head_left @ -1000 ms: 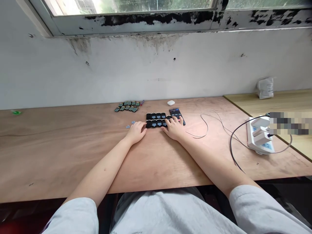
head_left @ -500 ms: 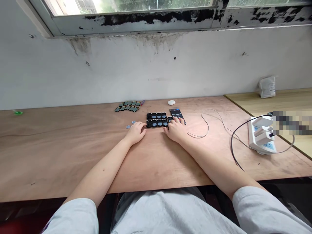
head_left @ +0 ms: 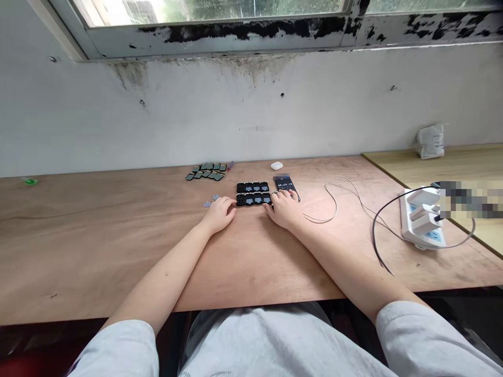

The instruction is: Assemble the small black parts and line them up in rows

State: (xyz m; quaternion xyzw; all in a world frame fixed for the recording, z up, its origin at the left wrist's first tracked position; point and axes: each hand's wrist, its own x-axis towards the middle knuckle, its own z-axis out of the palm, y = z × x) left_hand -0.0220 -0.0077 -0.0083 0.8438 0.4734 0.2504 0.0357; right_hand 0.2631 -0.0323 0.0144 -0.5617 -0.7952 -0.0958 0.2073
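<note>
Two rows of black modules with blue-grey windows [head_left: 253, 192] lie on the plywood table [head_left: 118, 235], four in each row. My left hand [head_left: 218, 214] rests at the rows' left end, fingertips against the lower row. My right hand [head_left: 285, 209] lies at their right end, its fingers partly covering a small dark piece and touching the lower edge of a phone showing a timer [head_left: 284, 184]. Left of my left hand are small grey-blue pieces [head_left: 210, 202]. Farther back sits a cluster of green circuit cards [head_left: 206, 171].
A white earbud case [head_left: 276, 166] and a small pink pen [head_left: 230, 165] lie near the back. To the right are a thin pale cable [head_left: 334, 201] and a white power strip [head_left: 421, 220] with plugs and a black cable. A green scrap [head_left: 30, 181] lies far left.
My right hand has drawn slightly right and back, leaving more of the black rows showing. The view has shifted slightly. My left hand has barely moved.
</note>
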